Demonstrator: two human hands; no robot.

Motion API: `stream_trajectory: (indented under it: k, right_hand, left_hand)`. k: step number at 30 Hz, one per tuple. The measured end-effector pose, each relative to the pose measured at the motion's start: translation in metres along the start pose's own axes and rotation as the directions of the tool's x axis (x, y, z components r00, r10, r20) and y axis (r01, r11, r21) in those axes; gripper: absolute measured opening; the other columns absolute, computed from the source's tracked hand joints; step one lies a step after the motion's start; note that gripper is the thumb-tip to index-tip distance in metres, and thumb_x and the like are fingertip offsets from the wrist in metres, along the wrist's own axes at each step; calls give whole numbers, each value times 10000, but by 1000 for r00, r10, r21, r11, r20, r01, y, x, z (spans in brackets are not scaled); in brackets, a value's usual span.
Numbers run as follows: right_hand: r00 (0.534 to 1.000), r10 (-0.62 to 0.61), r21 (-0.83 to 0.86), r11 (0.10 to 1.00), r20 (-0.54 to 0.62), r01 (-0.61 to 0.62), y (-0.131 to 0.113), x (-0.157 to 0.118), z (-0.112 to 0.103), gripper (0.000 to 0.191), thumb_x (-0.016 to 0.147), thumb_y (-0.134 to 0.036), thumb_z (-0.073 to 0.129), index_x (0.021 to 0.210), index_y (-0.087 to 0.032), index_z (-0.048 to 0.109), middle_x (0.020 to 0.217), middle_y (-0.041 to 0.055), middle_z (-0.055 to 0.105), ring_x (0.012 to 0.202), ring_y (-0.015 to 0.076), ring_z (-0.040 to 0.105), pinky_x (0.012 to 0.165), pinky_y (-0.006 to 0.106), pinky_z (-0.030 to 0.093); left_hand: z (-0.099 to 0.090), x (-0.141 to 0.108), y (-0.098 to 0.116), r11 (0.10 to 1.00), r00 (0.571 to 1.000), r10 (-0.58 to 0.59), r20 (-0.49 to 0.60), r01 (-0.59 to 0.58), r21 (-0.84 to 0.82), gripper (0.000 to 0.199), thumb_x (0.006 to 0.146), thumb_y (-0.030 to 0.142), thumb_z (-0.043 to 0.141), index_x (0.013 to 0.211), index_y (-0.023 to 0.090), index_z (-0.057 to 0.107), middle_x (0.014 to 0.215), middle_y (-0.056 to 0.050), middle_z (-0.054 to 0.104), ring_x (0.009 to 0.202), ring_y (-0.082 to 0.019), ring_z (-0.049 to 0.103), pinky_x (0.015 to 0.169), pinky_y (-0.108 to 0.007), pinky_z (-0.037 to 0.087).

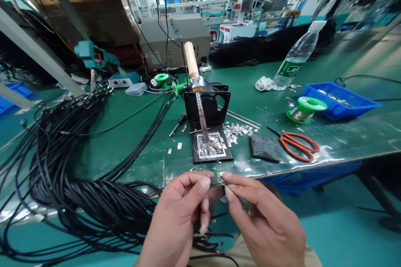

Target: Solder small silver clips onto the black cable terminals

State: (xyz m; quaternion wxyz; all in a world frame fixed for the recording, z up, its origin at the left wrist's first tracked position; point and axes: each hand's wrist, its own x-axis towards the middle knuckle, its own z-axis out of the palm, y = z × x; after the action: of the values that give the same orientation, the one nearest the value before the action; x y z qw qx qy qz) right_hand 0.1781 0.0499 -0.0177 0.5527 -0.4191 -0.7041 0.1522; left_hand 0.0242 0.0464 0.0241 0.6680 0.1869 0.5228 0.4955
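Note:
Just in front of the bench edge, my left hand [184, 208] is closed in a pinch, with a black cable seeming to pass down through its fingers. Beside it, my right hand [263, 212] pinches a small pale piece [221, 174] between thumb and forefinger, near thin wire ends. The fingertips of both hands nearly meet. Beyond them, a soldering iron [202, 117] with a wooden handle points tip down at a black plate [198, 155] strewn with small metal pieces. A black fan frame [206, 106] stands behind the iron.
A large bundle of black cables [59, 162] covers the left side. To the right are orange-handled scissors [299, 144], a dark pad [265, 148], a solder spool [305, 109], a blue tray [344, 108] and a plastic bottle [296, 58]. Loose metal pieces [234, 132] lie by the plate.

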Motion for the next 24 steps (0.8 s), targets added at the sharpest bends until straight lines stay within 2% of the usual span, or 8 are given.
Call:
stream_trajectory:
  k: [6, 12, 24]
  right_hand:
    - [1000, -7, -12, 1000, 4, 7, 5, 2, 6, 154, 921, -60, 660, 964, -201, 703, 1042, 62, 809, 915, 136, 789, 890, 216, 641]
    - [1000, -6, -29, 1000, 0, 6, 4, 6, 11, 134, 920, -70, 667, 955, -194, 702, 1048, 69, 812, 908, 131, 791, 884, 199, 637]
    - [999, -52, -94, 994, 15, 53, 9, 14, 12, 129, 909, -58, 664, 912, -182, 698, 1023, 67, 819, 890, 136, 800, 885, 197, 642]
  left_hand:
    - [4, 5, 1, 999, 1000, 21, -2, -21, -32, 433, 669, 415, 943, 666, 132, 615, 591, 24, 586, 426, -34, 428, 409, -154, 325]
    - [5, 8, 0, 999, 1000, 0, 12, 0, -43, 379, 701, 387, 914, 703, 143, 623, 518, 46, 514, 441, -46, 401, 420, -154, 309]
    - [7, 15, 2, 999, 1000, -8, 8, 8, -54, 399, 684, 396, 921, 681, 153, 604, 522, 39, 512, 451, -56, 394, 427, -161, 321]
